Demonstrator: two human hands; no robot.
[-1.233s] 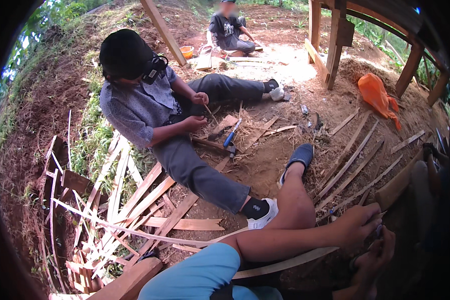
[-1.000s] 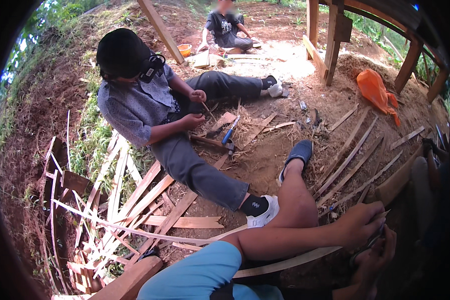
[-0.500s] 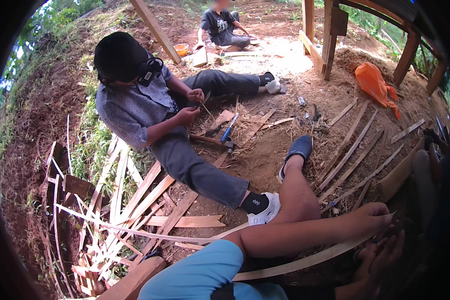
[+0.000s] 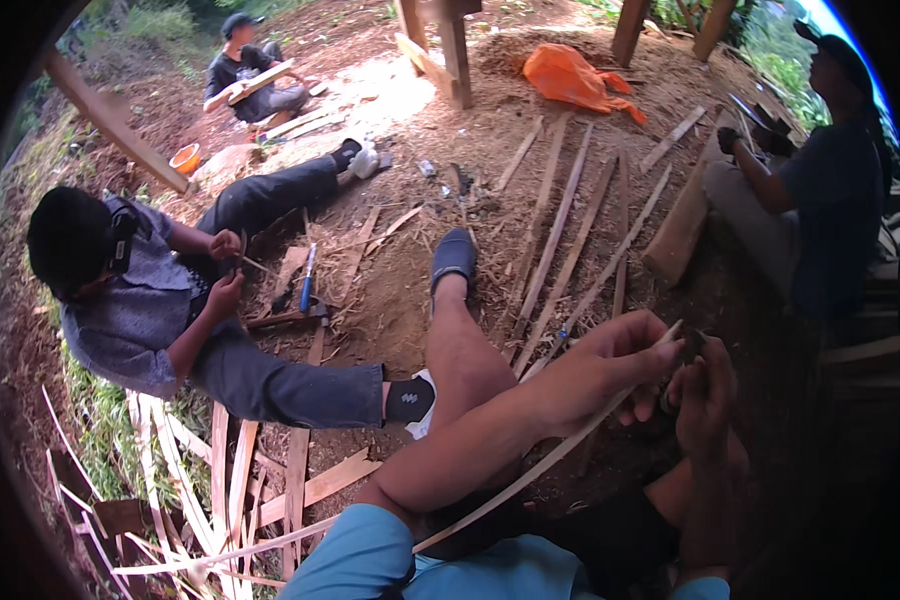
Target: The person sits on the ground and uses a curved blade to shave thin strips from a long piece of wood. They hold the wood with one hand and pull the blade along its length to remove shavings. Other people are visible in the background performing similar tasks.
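A long, thin, pale strip of split wood or bamboo (image 4: 537, 472) runs from the lower left up across my lap. Near its upper end my left hand (image 4: 602, 368) is closed on it, thumb and fingers pinching, the tip sticking out just past them. Close beside it, my right hand (image 4: 708, 405) is raised with its fingers curled around something small and dark by the strip's tip. Shadow and the fingers hide what that is. The two hands are almost touching.
Beside my bent leg a seated person (image 4: 120, 290) works a thin piece. A blue-handled tool (image 4: 308, 277) and a hammer (image 4: 318, 312) lie between us. Several wood strips (image 4: 555, 235) and an orange bag (image 4: 575, 82) lie ahead. Another person (image 4: 835, 190) sits right, one (image 4: 255, 95) far back.
The view has swung right, bringing the right-hand person into sight. My hands, with the strip, now appear higher and nearer the middle. The far person now holds up a board.
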